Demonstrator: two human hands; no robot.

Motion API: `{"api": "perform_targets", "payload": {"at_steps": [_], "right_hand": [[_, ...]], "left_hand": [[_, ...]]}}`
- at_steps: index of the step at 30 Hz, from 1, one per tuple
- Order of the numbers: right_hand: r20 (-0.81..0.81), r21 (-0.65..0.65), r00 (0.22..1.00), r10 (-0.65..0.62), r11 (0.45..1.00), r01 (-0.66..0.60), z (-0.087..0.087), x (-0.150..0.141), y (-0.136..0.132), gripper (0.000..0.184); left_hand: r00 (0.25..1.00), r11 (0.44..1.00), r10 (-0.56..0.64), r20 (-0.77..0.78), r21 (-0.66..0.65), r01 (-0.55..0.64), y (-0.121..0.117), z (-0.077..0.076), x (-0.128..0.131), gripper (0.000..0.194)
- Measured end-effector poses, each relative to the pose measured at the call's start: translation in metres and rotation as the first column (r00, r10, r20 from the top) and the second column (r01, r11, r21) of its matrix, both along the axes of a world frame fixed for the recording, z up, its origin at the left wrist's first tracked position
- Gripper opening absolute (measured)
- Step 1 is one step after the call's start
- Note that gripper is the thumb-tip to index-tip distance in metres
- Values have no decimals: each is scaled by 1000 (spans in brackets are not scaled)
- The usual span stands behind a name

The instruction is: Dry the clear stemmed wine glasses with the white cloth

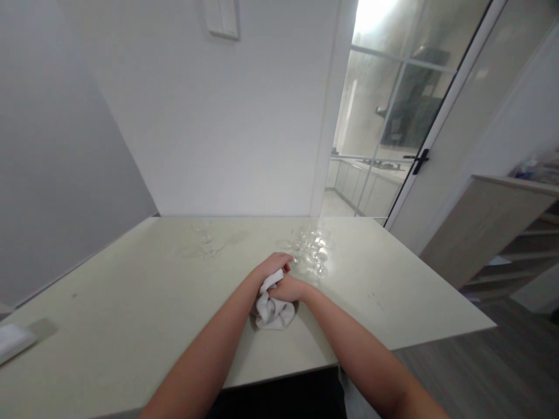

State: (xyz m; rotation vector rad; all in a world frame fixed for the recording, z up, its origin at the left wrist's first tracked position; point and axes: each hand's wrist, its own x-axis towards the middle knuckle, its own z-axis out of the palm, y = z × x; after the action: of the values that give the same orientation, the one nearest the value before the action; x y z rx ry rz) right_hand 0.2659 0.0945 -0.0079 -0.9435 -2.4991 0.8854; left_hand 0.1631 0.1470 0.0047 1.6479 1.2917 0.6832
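Observation:
A crumpled white cloth [274,314] is bunched between my two hands, low over the near middle of the table. My left hand [274,263] bends over its top, fingers curled round toward the far side. Below it, my right hand [286,287] presses into the folds, with its fingertips buried in the fabric. Whether something sits inside the cloth is hidden by the hands and folds. Just beyond them, slightly right, stands a tight group of clear stemmed glasses [321,256]. Farther left, one more clear stemmed glass [205,235] stands apart, faint against the tabletop.
The pale table [131,314] reaches back to a white wall [231,128]. A white object [15,342] lies at its left edge. At the back right is a glazed door [375,110] with a black handle [420,162]. Wooden shelving [493,227] stands beyond the table's right side.

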Motion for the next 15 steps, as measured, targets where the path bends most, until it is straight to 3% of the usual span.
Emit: {"api": "perform_targets", "payload": {"at_steps": [15], "right_hand": [[-14,-3,1000,2,1000,-2,-6,0,3,34]], "left_hand": [[998,999,-50,-35,2,50,0,2,1,30]]}}
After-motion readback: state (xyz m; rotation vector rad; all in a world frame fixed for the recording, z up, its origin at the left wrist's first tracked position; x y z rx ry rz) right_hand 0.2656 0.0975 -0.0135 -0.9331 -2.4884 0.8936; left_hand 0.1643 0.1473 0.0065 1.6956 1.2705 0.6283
